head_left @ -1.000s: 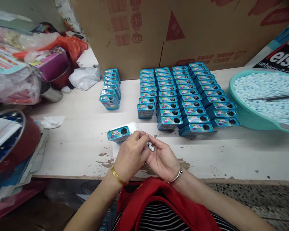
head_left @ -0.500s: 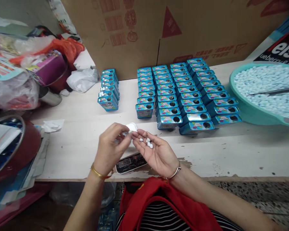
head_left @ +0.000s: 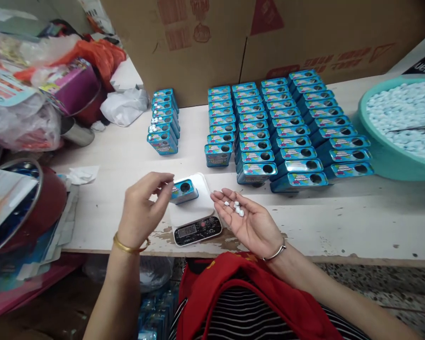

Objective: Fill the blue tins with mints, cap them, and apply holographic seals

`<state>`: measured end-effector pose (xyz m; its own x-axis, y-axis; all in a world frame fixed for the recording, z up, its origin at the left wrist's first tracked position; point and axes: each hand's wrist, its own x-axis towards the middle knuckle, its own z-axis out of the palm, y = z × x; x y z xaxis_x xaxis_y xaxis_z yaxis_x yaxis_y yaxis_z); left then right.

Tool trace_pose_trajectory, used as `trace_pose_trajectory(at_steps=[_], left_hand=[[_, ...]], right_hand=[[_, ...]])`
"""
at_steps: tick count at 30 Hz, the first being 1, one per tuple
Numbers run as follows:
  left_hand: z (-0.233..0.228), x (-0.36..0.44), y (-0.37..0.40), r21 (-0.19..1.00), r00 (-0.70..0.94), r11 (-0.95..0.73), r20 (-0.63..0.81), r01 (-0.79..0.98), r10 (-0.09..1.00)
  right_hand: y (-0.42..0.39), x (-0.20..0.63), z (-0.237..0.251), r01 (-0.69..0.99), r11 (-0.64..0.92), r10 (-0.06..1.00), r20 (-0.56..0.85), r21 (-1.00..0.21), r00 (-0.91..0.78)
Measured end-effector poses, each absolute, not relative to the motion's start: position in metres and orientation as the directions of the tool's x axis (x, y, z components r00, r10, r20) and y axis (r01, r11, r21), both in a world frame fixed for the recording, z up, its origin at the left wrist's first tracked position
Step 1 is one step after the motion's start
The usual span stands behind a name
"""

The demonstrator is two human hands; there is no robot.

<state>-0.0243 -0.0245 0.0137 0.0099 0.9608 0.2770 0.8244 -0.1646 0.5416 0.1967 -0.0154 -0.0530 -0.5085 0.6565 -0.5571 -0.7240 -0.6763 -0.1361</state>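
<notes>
Pinching a small blue tin (head_left: 184,190) between thumb and fingertips, left hand (head_left: 140,212), gold bangle at the wrist, steadying that tin on the white platform of a small digital scale (head_left: 195,217), round hole in the tin's top facing up. Just right of the scale, right hand (head_left: 250,222) lying palm up and spread flat, cradling a few white tablets (head_left: 235,208) near the base of the fingers, silver bracelet at the wrist, not touching tin or scale. Scale sitting near the front edge of a worn white table (head_left: 340,212), dark display panel toward the person, digits too blurred to read. Beyond the scale and to its right, a dense block of matching blue tins (head_left: 286,127) standing in rows, holes up. Beyond the scale and slightly left, a shorter single stack of tins (head_left: 164,122), some with white tablets on top. Far right of the scale, a teal basin (head_left: 378,156) heaped with pale tablets. Behind all of it, a large cardboard box (head_left: 212,42). Well left of the scale, crumpled plastic bags (head_left: 21,123) and a round red container (head_left: 38,208).
</notes>
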Motion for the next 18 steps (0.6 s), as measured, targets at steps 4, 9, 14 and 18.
trace_pose_trajectory(at_steps=[4, 9, 14, 18], left_hand=[[0.021, -0.042, -0.037, 0.566, -0.147, -0.069, 0.328, 0.822, 0.933], [0.016, -0.057, -0.048, 0.516, -0.090, -0.077, 0.292, 0.853, 0.952], [0.007, -0.059, -0.050, 0.525, -0.090, -0.074, 0.279, 0.848, 0.956], [0.001, -0.060, -0.048, 0.533, -0.072, -0.092, 0.280, 0.841, 0.957]], right_hand=[[-0.027, 0.217, -0.076, -0.677, -0.714, 0.599, -0.658, -0.179, -0.457], [-0.048, 0.240, -0.103, -0.576, -0.785, 0.516, -0.755, -0.227, -0.405], [-0.058, 0.246, -0.104, -0.512, -0.817, 0.527, -0.704, -0.266, -0.476], [-0.058, 0.244, -0.103, -0.491, -0.818, 0.547, -0.671, -0.301, -0.500]])
